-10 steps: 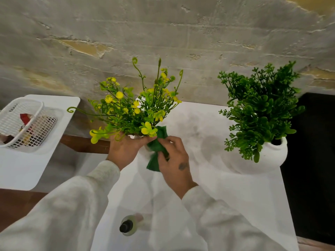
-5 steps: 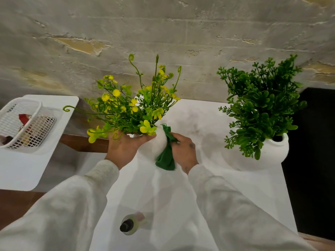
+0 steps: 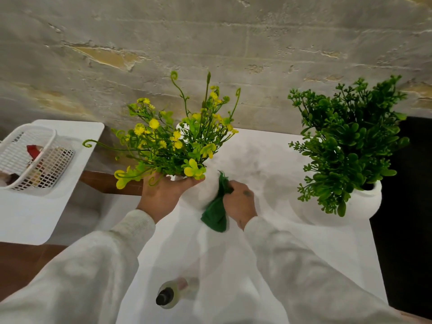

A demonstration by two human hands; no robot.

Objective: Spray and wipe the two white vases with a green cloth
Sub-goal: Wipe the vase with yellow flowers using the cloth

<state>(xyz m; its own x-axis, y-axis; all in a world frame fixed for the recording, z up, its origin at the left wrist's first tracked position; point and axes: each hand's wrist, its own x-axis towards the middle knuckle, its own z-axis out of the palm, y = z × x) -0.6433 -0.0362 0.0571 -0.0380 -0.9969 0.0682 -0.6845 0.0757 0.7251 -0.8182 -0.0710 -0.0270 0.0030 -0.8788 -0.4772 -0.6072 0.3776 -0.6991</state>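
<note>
A white vase (image 3: 205, 190) with yellow flowers (image 3: 173, 141) stands at the middle of the white table (image 3: 327, 249). My left hand (image 3: 163, 195) grips the vase at its neck, just under the flowers. My right hand (image 3: 239, 203) holds a green cloth (image 3: 216, 213) against the vase's right side. A second white vase (image 3: 364, 204) with a dark green plant (image 3: 346, 141) stands at the right. A spray bottle (image 3: 171, 293) with a black cap stands near the front, between my forearms.
A white mesh basket (image 3: 14, 146) with small items sits on a white side table (image 3: 30, 216) at the left. A rough grey wall (image 3: 210, 43) runs behind. Right of the table lies a dark gap (image 3: 406, 206).
My right hand has carried the cloth from the front of the vase round to its right side and lower. My left hand keeps its hold on the vase.
</note>
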